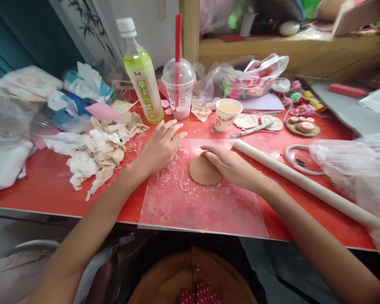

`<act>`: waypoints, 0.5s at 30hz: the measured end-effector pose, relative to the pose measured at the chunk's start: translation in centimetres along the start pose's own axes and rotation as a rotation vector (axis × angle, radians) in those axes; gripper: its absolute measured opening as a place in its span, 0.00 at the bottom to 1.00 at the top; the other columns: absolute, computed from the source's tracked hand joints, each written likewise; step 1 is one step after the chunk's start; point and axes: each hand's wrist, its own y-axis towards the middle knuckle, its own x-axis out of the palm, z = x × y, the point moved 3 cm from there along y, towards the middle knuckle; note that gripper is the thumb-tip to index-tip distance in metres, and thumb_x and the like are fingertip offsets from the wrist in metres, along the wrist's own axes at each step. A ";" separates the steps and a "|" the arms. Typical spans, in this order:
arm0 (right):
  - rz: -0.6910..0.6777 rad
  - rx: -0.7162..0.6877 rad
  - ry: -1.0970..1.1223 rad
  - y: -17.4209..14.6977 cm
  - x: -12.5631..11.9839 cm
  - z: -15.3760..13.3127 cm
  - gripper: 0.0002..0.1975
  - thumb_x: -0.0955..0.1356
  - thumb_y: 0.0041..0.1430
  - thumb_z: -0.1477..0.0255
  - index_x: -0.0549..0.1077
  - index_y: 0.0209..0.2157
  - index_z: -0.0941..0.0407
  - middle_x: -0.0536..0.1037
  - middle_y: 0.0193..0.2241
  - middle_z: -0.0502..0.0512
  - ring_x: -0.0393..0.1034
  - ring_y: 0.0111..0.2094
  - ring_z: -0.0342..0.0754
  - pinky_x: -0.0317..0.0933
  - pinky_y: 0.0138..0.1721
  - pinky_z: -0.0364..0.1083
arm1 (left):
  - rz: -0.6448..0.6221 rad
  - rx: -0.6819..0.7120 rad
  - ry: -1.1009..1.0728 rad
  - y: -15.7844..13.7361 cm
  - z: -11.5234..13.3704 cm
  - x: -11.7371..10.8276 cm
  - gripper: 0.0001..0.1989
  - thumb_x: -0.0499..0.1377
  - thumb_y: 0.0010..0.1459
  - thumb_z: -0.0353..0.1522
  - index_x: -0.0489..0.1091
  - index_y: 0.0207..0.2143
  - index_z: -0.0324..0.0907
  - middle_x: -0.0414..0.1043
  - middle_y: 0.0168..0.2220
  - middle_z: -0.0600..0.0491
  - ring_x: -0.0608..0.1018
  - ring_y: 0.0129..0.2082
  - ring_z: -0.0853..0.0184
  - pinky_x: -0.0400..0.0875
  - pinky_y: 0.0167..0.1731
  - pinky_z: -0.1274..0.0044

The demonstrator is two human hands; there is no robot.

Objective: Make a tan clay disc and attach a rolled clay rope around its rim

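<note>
A red table (41, 190) fills the workspace, crowded round its sides and back. At its near edge lies a clear plastic sheet (196, 213), dusted with crumbs, likely there to keep clay from sticking to the tabletop. On its far half is a flat tan clay disc (204, 173), which serves here as the middle of the clock.

The right hand (224, 162) arches over the disc from two o'clock, covering that edge, with thumb and fingertips close together at the top rim. It seems to be steadying or smoothing the edge; whether it pinches the clay, I cannot tell. The left hand (164, 143), at ten o'clock, is loosely spread and has hold of nothing, perhaps held aside to leave the disc room.

A long pale rolling pin (304, 181) slants from two o'clock to beyond three, off the disc but within reach. Crumpled tissues (95, 156) lie at nine, seemingly pushed aside.

Farther back, a paper cup (227, 116) stands towards one o'clock, handy for the right hand. A lidded cup (180, 95) at eleven and a tilted-looking bottle (145, 84) near half past ten stand behind the left hand, beyond the sheet.
</note>
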 end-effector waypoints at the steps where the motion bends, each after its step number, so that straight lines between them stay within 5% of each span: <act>1: 0.013 -0.005 0.014 0.0 0.0 0.0 0.20 0.56 0.66 0.63 0.66 0.53 0.55 0.70 0.54 0.58 0.64 0.55 0.53 0.57 0.56 0.56 | 0.001 0.006 -0.037 0.1 0.4 0.1 0.19 0.45 0.64 0.30 0.62 0.55 0.36 0.59 0.59 0.42 0.56 0.62 0.57 0.48 0.62 0.61; 9: 0.079 -0.060 0.258 0.3 -0.8 0.2 0.16 0.59 0.65 0.64 0.69 0.49 0.54 0.76 0.43 0.55 0.69 0.47 0.49 0.61 0.51 0.53 | -0.171 -0.040 -0.502 0.4 3.2 1.9 0.16 0.51 0.63 0.37 0.66 0.49 0.38 0.66 0.53 0.47 0.64 0.56 0.64 0.57 0.58 0.69; 15: 0.171 0.067 0.552 0.3 -2.0 0.4 0.13 0.64 0.61 0.63 0.71 0.44 0.53 0.76 0.42 0.55 0.73 0.43 0.50 0.67 0.45 0.52 | -0.208 -0.204 -0.826 0.1 4.1 1.6 0.11 0.55 0.59 0.37 0.68 0.41 0.42 0.72 0.41 0.52 0.73 0.43 0.66 0.68 0.45 0.72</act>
